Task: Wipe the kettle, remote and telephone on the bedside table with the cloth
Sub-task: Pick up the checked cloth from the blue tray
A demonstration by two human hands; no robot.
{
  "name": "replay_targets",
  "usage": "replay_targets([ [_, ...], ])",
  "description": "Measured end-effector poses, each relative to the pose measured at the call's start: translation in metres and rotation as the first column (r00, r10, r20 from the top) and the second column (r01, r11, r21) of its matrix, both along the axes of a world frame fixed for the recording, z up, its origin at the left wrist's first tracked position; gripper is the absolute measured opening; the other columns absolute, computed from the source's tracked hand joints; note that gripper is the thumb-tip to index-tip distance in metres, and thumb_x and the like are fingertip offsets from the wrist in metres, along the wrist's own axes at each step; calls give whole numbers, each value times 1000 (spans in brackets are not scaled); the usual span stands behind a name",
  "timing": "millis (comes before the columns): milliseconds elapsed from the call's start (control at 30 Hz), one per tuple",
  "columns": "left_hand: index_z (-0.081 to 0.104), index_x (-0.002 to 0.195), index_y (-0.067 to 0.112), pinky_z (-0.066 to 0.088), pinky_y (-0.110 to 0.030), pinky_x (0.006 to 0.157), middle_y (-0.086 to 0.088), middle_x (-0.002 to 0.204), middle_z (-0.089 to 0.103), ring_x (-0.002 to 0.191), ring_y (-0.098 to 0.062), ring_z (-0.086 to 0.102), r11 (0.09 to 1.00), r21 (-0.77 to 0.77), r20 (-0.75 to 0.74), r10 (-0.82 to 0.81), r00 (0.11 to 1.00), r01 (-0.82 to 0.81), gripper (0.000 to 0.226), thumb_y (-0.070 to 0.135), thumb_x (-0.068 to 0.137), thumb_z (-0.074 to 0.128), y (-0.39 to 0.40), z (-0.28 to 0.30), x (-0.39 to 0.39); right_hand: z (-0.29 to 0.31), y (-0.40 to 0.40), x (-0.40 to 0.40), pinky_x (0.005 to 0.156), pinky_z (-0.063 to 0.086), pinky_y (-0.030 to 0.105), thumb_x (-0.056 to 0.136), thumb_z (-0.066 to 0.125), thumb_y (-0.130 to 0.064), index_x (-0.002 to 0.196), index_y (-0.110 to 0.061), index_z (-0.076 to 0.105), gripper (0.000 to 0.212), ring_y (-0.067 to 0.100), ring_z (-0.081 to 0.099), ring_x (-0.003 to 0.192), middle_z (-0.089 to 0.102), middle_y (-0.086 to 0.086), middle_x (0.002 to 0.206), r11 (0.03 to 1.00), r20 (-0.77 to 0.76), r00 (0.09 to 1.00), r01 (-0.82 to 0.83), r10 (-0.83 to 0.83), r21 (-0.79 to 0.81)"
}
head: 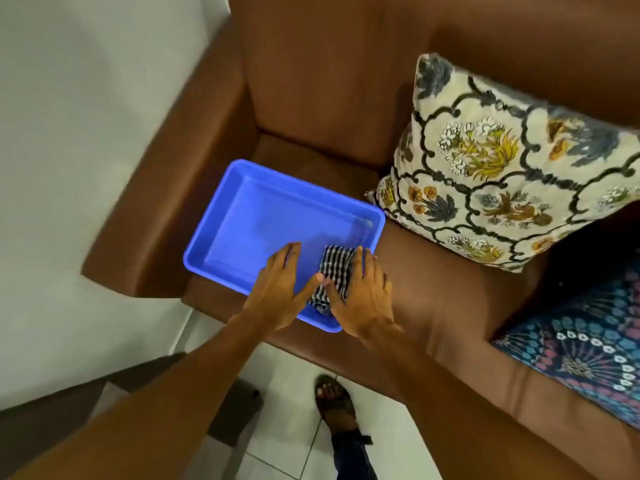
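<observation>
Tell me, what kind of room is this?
Probably a living or hotel room: a brown sofa with a floral cushion, tiled floor, and a blue tray on the seat.

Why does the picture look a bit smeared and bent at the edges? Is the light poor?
Head view: slight motion blur softens the hands, left and right, and the checked cloth; the wide lens bows the sofa edges. Light is soft and even, with a faint sheen on the blue tray and only weak shadows.
</observation>
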State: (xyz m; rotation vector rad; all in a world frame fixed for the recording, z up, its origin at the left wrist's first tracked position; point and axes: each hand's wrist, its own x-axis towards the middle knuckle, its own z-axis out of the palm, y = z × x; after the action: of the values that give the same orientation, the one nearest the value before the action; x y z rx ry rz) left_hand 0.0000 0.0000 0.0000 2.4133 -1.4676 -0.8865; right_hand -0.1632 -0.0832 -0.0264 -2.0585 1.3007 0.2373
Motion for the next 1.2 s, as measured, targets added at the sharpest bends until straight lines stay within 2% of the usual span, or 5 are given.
replay_targets([
  [333,51,137,8,46,-51,97,-19,132,54,118,-41,52,990,95,-133,112,985,-100,40,31,104,49,-27,-86,-37,-50,-13,-6,133,11,60,107,47,-43,168,2,20,80,35,3,167,20,19,177,962,-70,982,-185,174,-200],
  [633,47,128,8,54,-49,90,-19,125,57,111,-38,60,857,149,-245,516,821,-494,57,22,84,79,-46,-105,-41,-61,0,-5,125,36,49,103,52,-18,166,5,21,74,32,-14,167,15,15,179,985,34,993,-109,114,-132],
  [900,76,100,12,64,-46,82,-9,95,80,88,-26,76,790,257,-487,603,632,-556,20,27,86,79,-49,-104,-33,-62,11,-1,134,1,60,99,55,-19,161,10,34,72,39,9,166,33,23,172,934,-38,978,-207,205,-289],
  [1067,75,101,12,60,-51,88,-13,96,79,96,-34,74,787,197,-552,582,597,-585,32,40,87,73,-25,-89,-24,-57,19,12,136,13,43,110,48,-11,166,4,24,63,28,11,167,21,18,177,988,235,965,-86,114,-126],
  [1200,73,98,13,60,-34,71,2,80,75,72,-12,70,734,123,-597,592,541,-668,26,38,91,72,7,-67,-14,-44,38,25,135,15,30,112,47,-12,169,-3,20,64,18,13,166,17,9,179,998,389,919,-60,57,-6],
])
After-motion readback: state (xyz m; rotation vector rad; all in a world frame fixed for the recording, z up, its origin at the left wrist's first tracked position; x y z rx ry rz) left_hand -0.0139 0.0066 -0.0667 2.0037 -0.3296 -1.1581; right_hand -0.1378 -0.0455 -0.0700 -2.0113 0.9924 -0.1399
